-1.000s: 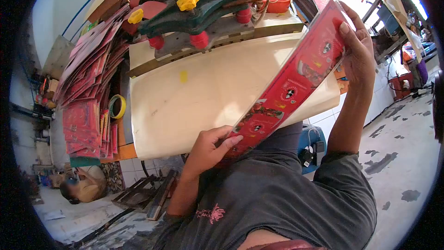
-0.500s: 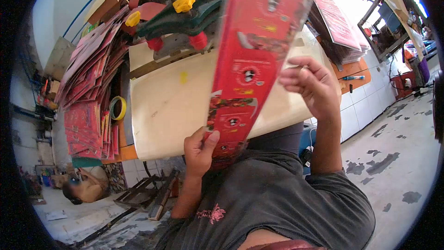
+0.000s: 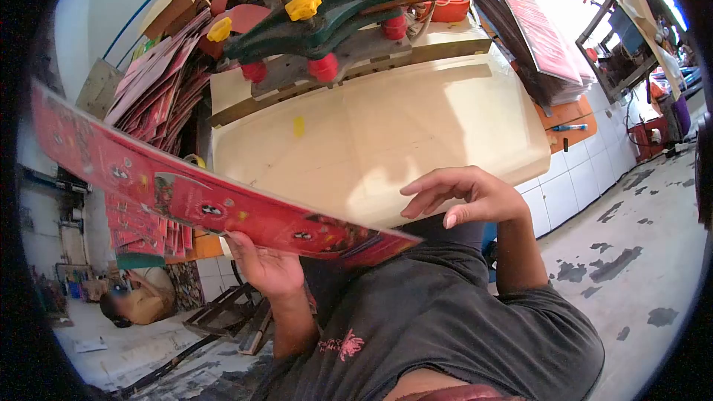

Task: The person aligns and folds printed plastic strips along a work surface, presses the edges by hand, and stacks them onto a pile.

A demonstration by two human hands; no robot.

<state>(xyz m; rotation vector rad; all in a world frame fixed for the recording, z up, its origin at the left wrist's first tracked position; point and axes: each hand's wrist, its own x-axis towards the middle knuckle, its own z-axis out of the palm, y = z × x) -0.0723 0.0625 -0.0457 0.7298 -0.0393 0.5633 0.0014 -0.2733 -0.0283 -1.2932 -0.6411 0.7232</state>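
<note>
Red printed strip (image 3: 186, 194), its lower edge gripped in the left hand (image 3: 271, 267)
Right hand (image 3: 475, 197), open with fingers bent, hangs near the cream-covered worktable (image 3: 327, 156).

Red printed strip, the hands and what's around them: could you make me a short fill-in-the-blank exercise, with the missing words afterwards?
1. The red printed strip is held by the ____ hand, rather than the other one.
2. The right hand, its fingers spread apart, holds ____.
3. The knobs on top of the dark green metal bracket are coloured ____.
4. The small print on the dark shirt is coloured ____.

Missing words: left; nothing; yellow; pink.
</note>
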